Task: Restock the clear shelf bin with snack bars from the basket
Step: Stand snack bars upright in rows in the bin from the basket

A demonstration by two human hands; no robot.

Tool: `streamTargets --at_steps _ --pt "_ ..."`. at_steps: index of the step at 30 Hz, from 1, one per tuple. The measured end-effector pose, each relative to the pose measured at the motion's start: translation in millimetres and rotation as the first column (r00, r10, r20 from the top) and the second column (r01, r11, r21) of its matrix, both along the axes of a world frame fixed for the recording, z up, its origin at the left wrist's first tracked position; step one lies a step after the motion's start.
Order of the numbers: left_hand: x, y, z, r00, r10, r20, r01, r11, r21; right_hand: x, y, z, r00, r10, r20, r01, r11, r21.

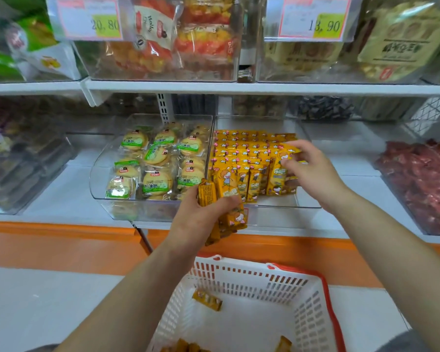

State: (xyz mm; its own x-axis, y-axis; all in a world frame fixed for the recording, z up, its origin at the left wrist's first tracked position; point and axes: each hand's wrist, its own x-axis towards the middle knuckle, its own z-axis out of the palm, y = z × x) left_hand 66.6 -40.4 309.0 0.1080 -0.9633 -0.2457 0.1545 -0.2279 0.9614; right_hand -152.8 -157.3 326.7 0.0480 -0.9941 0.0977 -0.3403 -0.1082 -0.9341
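- The clear plastic shelf bin (277, 203) sits on the white shelf (61, 196), its front wall close to the shelf's orange-trimmed front edge.
- Small yellow-wrapped snack bars with a cartoon figure (244, 153) fill the back and middle of this bin in tight upright rows. A strip of bare floor shows along its front wall and in its front right corner.
- The right hand (313, 171) reaches over the right side of the bin. Its fingers (296, 144) and thumb pinch one yellow snack bar (287, 150) just above the standing rows.
- The left hand (198, 217) is in front of the bin's front left corner, with its fingers curled tight round a bundle of yellow snack bars (235, 218). The bundle pokes out above and below the fist.
- The white slotted plastic basket with a red rim (252, 283) sits below the shelf's front edge, between the two forearms.
- One loose yellow bar (207, 299) lies near the basket's far left corner. A few more lie along its near edge, partly cut off by the frame.
- A second clear bin (99, 174) touches the task bin's left wall and holds round biscuits in clear wrappers with green labels (150, 163).
- Toward the shelf's right end, another clear bin holds red-wrapped snacks (417, 179).
- On the shelf above, two pink-bordered price tags read 20.80 (104, 24) and 13.90 (324, 25).
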Motion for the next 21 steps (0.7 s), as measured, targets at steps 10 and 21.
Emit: streamTargets --at_steps 10,21 --pt "0.7 -9.6 -9.5 0.998 0.009 0.056 -0.01 1.0 0.02 10.8 -50.0 -48.5 0.922 -0.035 -0.385 0.003 0.997 -0.083" --pt "-0.4 -15.0 -19.2 0.996 0.033 0.085 -0.04 0.995 0.09 14.1 -56.2 -49.8 0.858 -0.003 -0.514 -0.042 0.996 -0.076"
